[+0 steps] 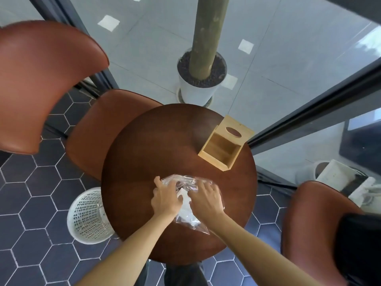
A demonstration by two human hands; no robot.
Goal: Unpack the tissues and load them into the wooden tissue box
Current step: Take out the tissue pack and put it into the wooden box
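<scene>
A round dark-brown wooden table (144, 162) stands on a floor of dark hexagonal tiles with pale grout (31, 193). Three brown leather chairs surround it: one at far left (41, 79), one tucked against the table's left far edge (99, 131), one at right (313, 223). A white perforated waste basket (86, 215) sits on the floor just beside the table's left edge. Beyond the table, behind dark-framed glass, a white pot (193, 89) holds dark soil and a thick greenish trunk.

The wooden tissue box (222, 147) lies on the table's far right part, well apart from the hands. It is pale wood, its open cavity facing up and toward the viewer, and the panel with the oval slot stands at its far side; its long axis runs from near left to far right.

The pack of tissues (186, 205) lies on the near middle of the table, a white stack inside crinkled clear plastic wrap, its long axis running roughly away from the viewer with a slight lean. The left hand (165, 199) has its fingers curled onto the wrap's left side; the right hand (206, 201) grips the wrap on the right, fingers bent into the plastic. Whether the wrap is already torn open is hard to tell under the hands
</scene>
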